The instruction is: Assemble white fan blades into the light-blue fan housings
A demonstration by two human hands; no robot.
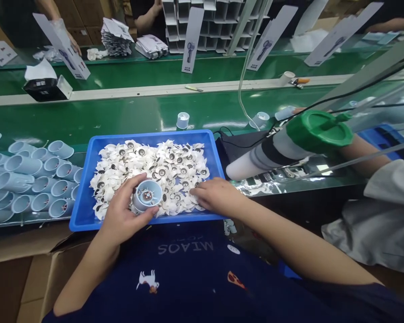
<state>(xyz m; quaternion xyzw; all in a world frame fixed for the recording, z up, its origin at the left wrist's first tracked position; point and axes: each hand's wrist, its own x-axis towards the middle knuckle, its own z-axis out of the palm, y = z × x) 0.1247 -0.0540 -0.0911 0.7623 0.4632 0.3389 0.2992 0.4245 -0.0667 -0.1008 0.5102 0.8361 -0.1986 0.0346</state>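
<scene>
My left hand (126,208) is wrapped round a light blue plastic tube housing (147,196), its open end facing up. Inside the housing a small round motor part with a dark reddish centre shows. Below both hands lies a blue tray (155,137) heaped with small white fan wheels (161,172), many with a dark ring at the hub. My right hand (217,195) rests over the tray's right side, its fingers drawn together and their tips down among the fan wheels. What those fingertips pinch, if anything, is hidden.
Several light blue housings (23,166) lie piled at the left. Another housing (182,120) stands on the green belt (128,119) behind the tray. A white tube with a green cap (318,130) leans in from the right, beside a co-worker's arm (366,150). Folded boxes (192,40) stand farther back.
</scene>
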